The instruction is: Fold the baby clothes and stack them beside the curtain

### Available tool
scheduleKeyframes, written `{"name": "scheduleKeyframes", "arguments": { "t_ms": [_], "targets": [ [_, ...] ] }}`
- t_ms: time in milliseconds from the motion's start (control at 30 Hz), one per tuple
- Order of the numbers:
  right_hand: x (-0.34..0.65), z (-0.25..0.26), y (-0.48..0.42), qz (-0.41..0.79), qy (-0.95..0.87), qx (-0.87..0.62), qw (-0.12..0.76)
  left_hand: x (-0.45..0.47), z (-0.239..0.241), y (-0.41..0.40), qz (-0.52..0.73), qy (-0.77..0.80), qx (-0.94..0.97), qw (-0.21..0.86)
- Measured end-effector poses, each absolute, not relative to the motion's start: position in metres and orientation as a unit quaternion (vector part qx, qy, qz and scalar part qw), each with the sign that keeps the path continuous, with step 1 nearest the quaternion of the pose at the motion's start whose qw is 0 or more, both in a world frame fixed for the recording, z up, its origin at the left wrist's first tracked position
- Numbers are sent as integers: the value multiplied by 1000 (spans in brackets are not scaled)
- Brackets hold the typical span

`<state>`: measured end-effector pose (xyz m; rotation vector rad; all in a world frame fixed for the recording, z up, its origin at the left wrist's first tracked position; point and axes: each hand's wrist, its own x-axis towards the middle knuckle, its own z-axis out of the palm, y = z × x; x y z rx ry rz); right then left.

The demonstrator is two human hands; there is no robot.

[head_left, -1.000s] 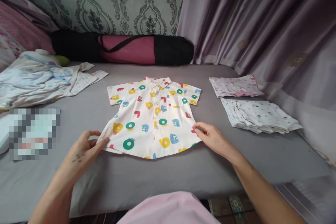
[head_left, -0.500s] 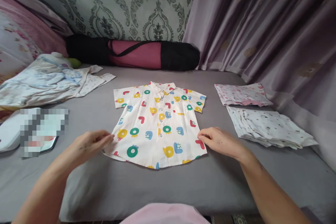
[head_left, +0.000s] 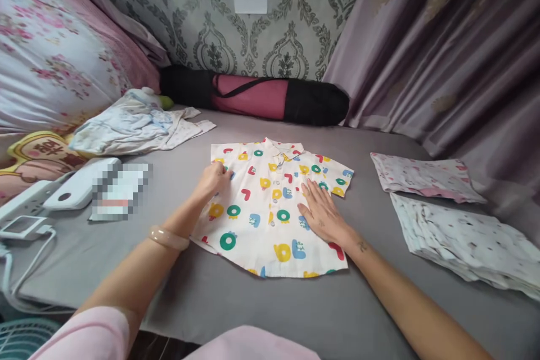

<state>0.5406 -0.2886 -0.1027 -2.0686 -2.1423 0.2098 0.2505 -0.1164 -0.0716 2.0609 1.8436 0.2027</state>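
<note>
A small white short-sleeved shirt [head_left: 261, 230] with colourful letter prints lies flat, front up, its collar pointing away from me. Its buttons run down the middle. My left hand [head_left: 214, 180] is closed at the shirt's left side, just under the sleeve, with the fingers curled onto the fabric; the fingertips are partly hidden. Flat on the right half of the shirt, below the other sleeve, rests my right hand [head_left: 324, 215], its fingers stretched out and holding nothing.
Folded pink-patterned clothing [head_left: 422, 175] and a folded white stack [head_left: 472, 239] lie to the right. Crumpled white clothes [head_left: 135, 126] are at the left, above a white device [head_left: 82, 184] and a power strip [head_left: 25, 202]. A black and maroon bag [head_left: 253, 95] lies along the wall.
My left hand has gone from the lower left edge up to beneath the sleeve. My right hand has left the lower right edge and now lies flat on the shirt. The view has shifted left.
</note>
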Motion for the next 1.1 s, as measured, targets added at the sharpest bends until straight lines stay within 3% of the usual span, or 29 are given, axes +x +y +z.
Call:
{"name": "scheduleKeyframes", "arguments": {
  "t_ms": [200, 567, 733, 867, 967, 1100],
  "targets": [
    [534, -85, -324, 111, -754, -645, 49, 250, -78, -136, 77, 602, 793, 58],
    [531, -50, -397, 277, -780, -555, 77, 231, -75, -137, 0, 583, 810, 64],
    [543, -33, -362, 366, -732, -548, 171, 246, -66, -138, 30, 572, 819, 2],
    [542, -55, -280, 219, -707, -614, 272, 283, -76, -138, 118, 376, 919, 26],
    [538, -78, -233, 136, -690, -684, 195, 302, -93, -136, 109, 286, 950, 63],
    [533, -92, -227, 121, -704, -696, 78, 292, -106, -139, 35, 327, 940, 86]
  ]
}}
